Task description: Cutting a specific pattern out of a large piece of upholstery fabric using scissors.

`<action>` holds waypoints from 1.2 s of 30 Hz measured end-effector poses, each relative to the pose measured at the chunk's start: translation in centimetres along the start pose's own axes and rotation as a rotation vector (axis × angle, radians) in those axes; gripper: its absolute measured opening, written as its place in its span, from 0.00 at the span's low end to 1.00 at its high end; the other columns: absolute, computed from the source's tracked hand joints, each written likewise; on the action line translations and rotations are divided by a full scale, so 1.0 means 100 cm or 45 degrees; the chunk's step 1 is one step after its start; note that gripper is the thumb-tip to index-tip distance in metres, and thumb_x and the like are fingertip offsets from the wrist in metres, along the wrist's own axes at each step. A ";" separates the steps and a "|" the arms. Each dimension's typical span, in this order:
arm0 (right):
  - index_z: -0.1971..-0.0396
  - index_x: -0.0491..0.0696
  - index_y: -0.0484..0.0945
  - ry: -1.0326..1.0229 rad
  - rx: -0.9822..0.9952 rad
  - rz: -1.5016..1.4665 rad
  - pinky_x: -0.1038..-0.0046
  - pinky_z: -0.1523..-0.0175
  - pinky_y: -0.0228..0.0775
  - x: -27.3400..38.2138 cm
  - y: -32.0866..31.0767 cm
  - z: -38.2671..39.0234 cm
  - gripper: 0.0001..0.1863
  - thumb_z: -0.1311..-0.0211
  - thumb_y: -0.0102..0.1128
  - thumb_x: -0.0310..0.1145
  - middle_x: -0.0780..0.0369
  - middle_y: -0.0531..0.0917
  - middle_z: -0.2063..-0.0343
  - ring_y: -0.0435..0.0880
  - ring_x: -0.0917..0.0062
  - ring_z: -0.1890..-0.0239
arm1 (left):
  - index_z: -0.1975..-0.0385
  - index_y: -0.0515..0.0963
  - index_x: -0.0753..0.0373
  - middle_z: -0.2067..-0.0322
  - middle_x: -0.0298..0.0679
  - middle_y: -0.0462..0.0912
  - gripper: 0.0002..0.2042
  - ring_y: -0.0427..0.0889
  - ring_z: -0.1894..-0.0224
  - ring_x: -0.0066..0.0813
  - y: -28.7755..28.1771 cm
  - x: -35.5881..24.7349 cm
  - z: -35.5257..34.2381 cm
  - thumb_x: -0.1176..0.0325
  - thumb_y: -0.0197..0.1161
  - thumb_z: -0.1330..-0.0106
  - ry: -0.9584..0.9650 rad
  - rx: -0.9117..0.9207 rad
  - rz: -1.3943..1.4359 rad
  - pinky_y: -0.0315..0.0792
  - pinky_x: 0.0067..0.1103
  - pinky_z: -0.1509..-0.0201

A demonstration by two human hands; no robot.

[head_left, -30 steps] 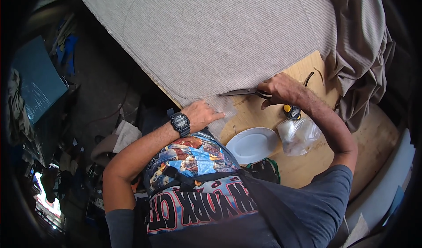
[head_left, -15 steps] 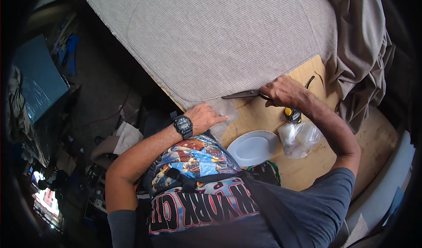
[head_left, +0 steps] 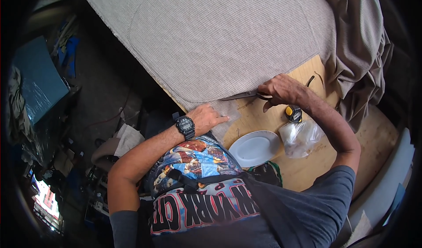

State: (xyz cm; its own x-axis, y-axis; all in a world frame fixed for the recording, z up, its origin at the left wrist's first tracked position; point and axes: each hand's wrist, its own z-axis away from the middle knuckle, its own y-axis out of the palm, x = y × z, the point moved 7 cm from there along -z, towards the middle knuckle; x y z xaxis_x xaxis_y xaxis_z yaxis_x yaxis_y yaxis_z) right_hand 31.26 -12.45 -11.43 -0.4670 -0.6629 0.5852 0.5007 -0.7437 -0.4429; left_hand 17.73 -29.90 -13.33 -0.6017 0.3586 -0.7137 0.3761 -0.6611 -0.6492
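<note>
- A dim, cluttered workshop floor [head_left: 99, 89] spread out on the left.
- The pale wooden worktop [head_left: 259, 114] stood in front of the person, reaching round to the right.
- A broad beige-grey ribbed fabric [head_left: 220, 41] covered the worktop's far part, lying flat across the middle and heaped in loose folds on the right; a thin dark curved line ran across it.
- A flat blue-grey sheet [head_left: 39, 78], shiny along its lower part, lay in the left background.
- A white oval plate [head_left: 255, 148] rested on the worktop close to the person's body.
- A crumpled clear plastic bag [head_left: 301, 138] sat just right of the plate.
- The right hand [head_left: 279, 92] had its grip clamped on the handles of dark metal scissors [head_left: 241, 96], whose blades pointed left along the fabric's near edge.
- The left hand [head_left: 204, 118] lay palm down by that edge, thumb stretched rightward over a thin pale cloth strip [head_left: 228, 111]; whether its grip pinched the strip could not be told.
- A yellow-and-black tape measure [head_left: 293, 113] stood beside the bag.
- A black digital wristwatch [head_left: 186, 127] circled the left wrist.
</note>
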 end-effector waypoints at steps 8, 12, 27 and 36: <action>0.68 0.45 0.75 -0.098 -0.074 0.149 0.60 0.67 0.74 0.006 -0.001 -0.002 0.24 0.55 0.74 0.48 0.58 0.82 0.79 0.84 0.60 0.70 | 0.47 0.79 0.51 0.72 0.33 0.84 0.18 0.82 0.68 0.29 -0.001 -0.002 0.000 0.72 0.55 0.36 -0.002 -0.008 0.003 0.72 0.27 0.57; 0.68 0.45 0.75 -0.103 -0.088 0.143 0.61 0.67 0.75 0.010 -0.002 -0.003 0.24 0.55 0.75 0.47 0.58 0.82 0.79 0.84 0.61 0.70 | 0.47 0.79 0.53 0.71 0.34 0.84 0.18 0.82 0.67 0.29 -0.003 -0.003 0.001 0.72 0.55 0.35 0.018 -0.032 0.033 0.72 0.27 0.57; 0.65 0.47 0.75 -0.129 -0.051 0.184 0.60 0.67 0.74 0.017 0.002 -0.015 0.25 0.53 0.73 0.49 0.60 0.82 0.77 0.84 0.61 0.69 | 0.47 0.79 0.51 0.74 0.31 0.81 0.19 0.80 0.71 0.29 -0.003 -0.002 0.003 0.72 0.58 0.39 0.050 -0.138 -0.025 0.73 0.26 0.62; 0.67 0.46 0.75 -0.043 0.012 0.108 0.60 0.66 0.74 0.022 0.000 -0.016 0.29 0.58 0.75 0.54 0.58 0.82 0.77 0.83 0.60 0.69 | 0.50 0.81 0.59 0.65 0.43 0.84 0.16 0.82 0.59 0.43 0.003 0.013 0.030 0.63 0.60 0.36 -0.265 0.027 0.589 0.76 0.35 0.52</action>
State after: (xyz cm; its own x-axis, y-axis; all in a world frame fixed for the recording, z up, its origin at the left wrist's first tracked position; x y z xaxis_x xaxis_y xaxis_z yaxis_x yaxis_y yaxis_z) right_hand 29.06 -14.02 -11.27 -0.3981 -0.7198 0.5686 0.5444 -0.6843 -0.4852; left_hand 14.99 -31.58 -13.61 -0.5038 -0.1129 -0.8564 0.6234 -0.7337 -0.2701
